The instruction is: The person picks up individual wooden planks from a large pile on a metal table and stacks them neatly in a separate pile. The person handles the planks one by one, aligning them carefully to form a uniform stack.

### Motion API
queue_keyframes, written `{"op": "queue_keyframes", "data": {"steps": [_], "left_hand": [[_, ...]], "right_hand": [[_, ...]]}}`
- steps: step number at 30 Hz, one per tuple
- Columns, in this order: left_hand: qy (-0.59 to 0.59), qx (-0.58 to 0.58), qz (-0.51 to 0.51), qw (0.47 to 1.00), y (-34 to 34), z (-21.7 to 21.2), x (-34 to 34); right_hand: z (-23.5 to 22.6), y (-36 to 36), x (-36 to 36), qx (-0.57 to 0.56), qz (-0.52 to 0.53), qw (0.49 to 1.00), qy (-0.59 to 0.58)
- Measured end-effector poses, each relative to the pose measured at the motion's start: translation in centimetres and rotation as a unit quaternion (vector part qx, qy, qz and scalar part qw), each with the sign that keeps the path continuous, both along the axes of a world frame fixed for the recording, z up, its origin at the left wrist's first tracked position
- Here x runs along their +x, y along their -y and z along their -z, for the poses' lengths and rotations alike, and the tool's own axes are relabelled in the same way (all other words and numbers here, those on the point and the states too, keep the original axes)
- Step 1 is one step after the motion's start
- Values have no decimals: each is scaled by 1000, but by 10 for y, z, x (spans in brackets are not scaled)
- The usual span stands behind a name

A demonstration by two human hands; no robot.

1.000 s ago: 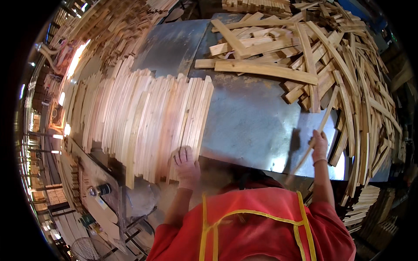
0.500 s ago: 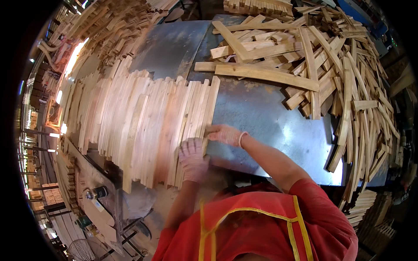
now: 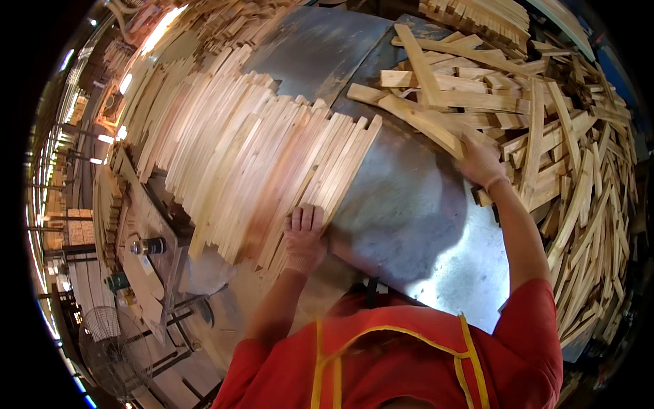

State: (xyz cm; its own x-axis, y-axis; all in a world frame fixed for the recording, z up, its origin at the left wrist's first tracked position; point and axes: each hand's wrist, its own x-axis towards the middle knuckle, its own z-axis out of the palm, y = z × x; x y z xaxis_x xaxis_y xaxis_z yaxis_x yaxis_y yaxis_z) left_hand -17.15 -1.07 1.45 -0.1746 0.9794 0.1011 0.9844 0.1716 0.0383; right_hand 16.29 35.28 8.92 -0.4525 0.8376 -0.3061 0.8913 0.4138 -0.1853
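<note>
My left hand (image 3: 304, 238), in a thin pale glove, lies with its fingers stretched out on the near ends of a row of wooden slats (image 3: 272, 157). The slats sit side by side, their ends uneven. Out to the right, my gloved right hand (image 3: 480, 163) is closed around the near end of a wooden board (image 3: 422, 124) at the edge of a loose pile. My palm and the pile partly hide that end. Other boards (image 3: 487, 102) lie crisscrossed just beyond my right hand.
A metal tabletop (image 3: 402, 204) shows between the row and the pile. More sticks (image 3: 593, 238) heap along the right side. Neatly stacked slats (image 3: 480, 20) stand at the far edge. To the lower left are a can (image 3: 148, 245) on a side bench and a wire-cage fan (image 3: 112, 351).
My right hand has left the row's right edge and moved right and away to the pile, where it has taken hold of a board. My left hand stays on the slats. The view has shifted.
</note>
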Motion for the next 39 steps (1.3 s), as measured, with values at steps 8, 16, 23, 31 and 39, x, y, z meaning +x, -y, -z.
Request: {"op": "queue_keyframes", "data": {"steps": [8, 16, 23, 31, 39], "left_hand": [[37, 36, -6, 999, -2, -17, -1], [167, -25, -194, 966, 151, -33, -31], [700, 166, -478, 503, 202, 48, -57], [836, 233, -393, 305, 149, 16, -41], [887, 96, -310, 330, 162, -91, -108]], "right_hand": [[93, 182, 4, -210, 179, 931, -239], [79, 249, -171, -320, 110, 888, -310], [136, 257, -149, -380, 86, 827, -405], [91, 185, -96, -348, 167, 816, -430], [-19, -55, -112, 237, 20, 907, -347]]}}
